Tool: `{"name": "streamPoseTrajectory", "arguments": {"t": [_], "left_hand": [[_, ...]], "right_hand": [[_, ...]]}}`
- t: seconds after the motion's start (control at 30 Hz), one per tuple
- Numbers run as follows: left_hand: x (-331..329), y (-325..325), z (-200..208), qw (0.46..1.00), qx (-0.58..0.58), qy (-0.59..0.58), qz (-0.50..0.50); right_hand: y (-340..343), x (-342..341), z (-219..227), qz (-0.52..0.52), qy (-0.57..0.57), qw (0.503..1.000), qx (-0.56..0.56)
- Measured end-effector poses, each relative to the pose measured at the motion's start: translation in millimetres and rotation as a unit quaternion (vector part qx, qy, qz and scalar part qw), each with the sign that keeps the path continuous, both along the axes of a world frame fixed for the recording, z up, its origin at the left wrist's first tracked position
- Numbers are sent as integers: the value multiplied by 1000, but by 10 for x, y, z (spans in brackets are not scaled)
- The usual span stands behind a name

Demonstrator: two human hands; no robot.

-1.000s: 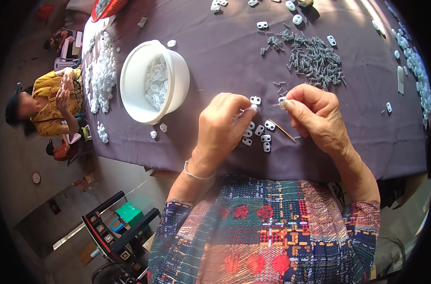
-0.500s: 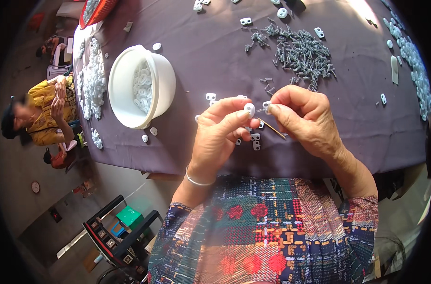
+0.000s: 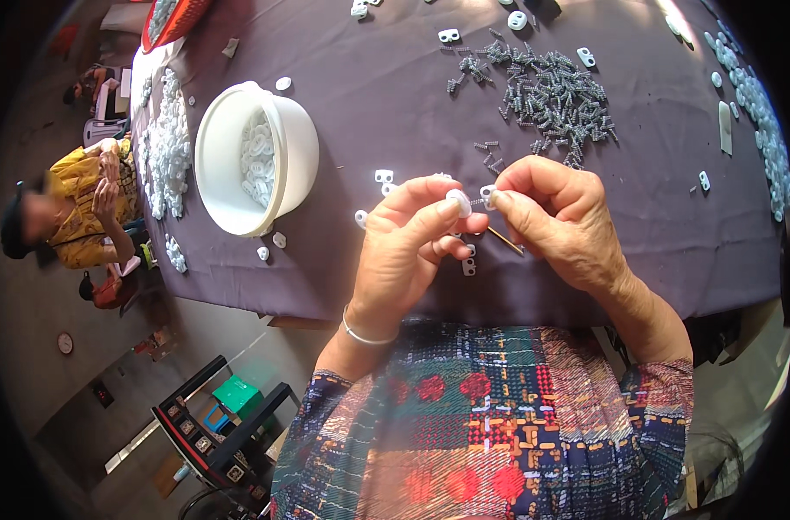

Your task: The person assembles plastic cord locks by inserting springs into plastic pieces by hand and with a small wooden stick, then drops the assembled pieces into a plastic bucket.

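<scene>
Thumb and fingers of the left hand (image 3: 402,236) are closed on a white rounded plastic piece (image 3: 457,204). On its right, the right hand (image 3: 561,217) pinches a small white two-holed plastic piece (image 3: 488,196), and a thin grey metal spring (image 3: 476,202) is in the narrow gap between both pieces. A thin brown stick (image 3: 505,242) is just beside the fingers of the right hand; I cannot tell whether it is held. On the far side, a loose heap of grey metal springs (image 3: 558,102) lies on the dark purple cloth-covered counter (image 3: 378,104). To the left stands a white round plastic bucket (image 3: 300,160) with small white pieces (image 3: 256,165) inside. At the far left there is a red plastic basket (image 3: 189,21).
</scene>
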State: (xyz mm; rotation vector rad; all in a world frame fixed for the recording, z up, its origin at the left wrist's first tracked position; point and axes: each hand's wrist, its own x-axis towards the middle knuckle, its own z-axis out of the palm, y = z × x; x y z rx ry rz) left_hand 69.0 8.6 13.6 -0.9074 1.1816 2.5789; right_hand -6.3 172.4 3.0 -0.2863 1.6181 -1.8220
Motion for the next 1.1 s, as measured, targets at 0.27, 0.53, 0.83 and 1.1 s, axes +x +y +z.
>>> {"name": "streamPoseTrajectory", "arguments": {"t": [0.27,0.53,0.83,1.1], "left_hand": [[35,5,-51,999,-25,26,-9],[41,23,-38,995,-82,47,-22],[25,35,-54,992,-110,49,-39],[34,86,-43,986,-159,39,-40]], "right_hand": [[9,6,-23,3,7,1000,-9],[24,0,5,35,14,999,11],[21,1,-13,50,44,997,41],[26,2,-15,57,62,995,53]]}}
